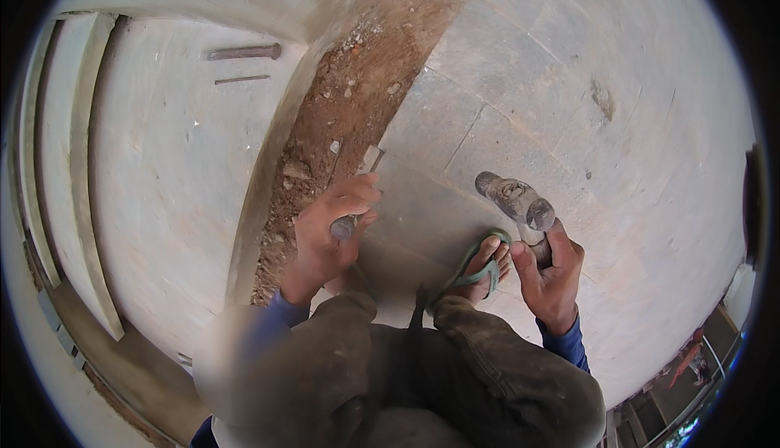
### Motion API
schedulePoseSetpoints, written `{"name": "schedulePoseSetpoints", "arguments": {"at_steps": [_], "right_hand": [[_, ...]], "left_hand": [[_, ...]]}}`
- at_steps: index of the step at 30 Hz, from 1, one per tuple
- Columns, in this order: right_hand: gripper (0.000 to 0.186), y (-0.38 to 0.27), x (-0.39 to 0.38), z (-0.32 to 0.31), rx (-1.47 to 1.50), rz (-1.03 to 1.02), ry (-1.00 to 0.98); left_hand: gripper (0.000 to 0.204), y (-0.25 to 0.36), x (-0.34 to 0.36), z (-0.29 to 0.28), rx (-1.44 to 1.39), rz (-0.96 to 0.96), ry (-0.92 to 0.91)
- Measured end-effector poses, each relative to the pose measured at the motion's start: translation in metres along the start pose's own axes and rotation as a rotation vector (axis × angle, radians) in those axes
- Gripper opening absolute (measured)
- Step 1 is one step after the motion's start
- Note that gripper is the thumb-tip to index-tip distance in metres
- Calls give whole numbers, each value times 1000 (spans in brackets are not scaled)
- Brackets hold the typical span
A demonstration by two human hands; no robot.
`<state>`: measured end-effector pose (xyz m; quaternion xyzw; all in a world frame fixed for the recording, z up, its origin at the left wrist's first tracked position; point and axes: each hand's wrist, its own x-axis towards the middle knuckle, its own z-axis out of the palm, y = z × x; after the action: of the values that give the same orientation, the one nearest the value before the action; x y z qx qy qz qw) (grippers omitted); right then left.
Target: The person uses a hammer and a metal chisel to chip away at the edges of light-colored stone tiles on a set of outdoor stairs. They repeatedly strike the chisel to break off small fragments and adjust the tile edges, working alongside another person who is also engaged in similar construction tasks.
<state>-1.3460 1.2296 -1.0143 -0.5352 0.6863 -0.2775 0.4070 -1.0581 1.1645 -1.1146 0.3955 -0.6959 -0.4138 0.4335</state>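
Observation:
My left hand (329,229) is wrapped around a metal chisel, whose round, flattened head (343,227) sticks out of the fist. Most of its shaft is hidden by my fingers. That hand hovers at the near part of a trench of reddish-brown rubble (357,74), by the edge of the grey tiled floor (504,107). On the right, my right hand (552,273) grips a hammer (515,198) close below its worn, dusty head, which is raised over the tiles. The hammer's handle is mostly covered by the hand.
A thick metal rod with a mushroomed head (244,51) and a thinner rod (242,79) lie on the pale raised slab (171,139) to the left. Loose stones (296,169) sit in the trench. My sandalled foot (481,269) rests on the tiles between my hands.

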Motion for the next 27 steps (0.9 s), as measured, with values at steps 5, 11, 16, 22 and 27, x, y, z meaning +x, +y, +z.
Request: {"name": "schedulePoseSetpoints", "arguments": {"at_steps": [5, 11, 16, 22, 27], "right_hand": [[53, 0, 1, 10, -70, -334, -185], [59, -25, 6, 13, -156, -767, -253], [60, -45, 20, 17, -422, -810, -331], [62, -54, 19, 18, -399, -959, -218], [58, -58, 28, 17, -540, -850, -255]], "left_hand": [[39, 6, -8, 6, 116, 48, -64], [33, 13, 4, 9, 171, 11, -104], [34, 5, -2, 10, 82, 17, -63], [33, 15, 3, 10, 179, -8, -93], [33, 1, -3, 10, 89, -3, -50]]}}
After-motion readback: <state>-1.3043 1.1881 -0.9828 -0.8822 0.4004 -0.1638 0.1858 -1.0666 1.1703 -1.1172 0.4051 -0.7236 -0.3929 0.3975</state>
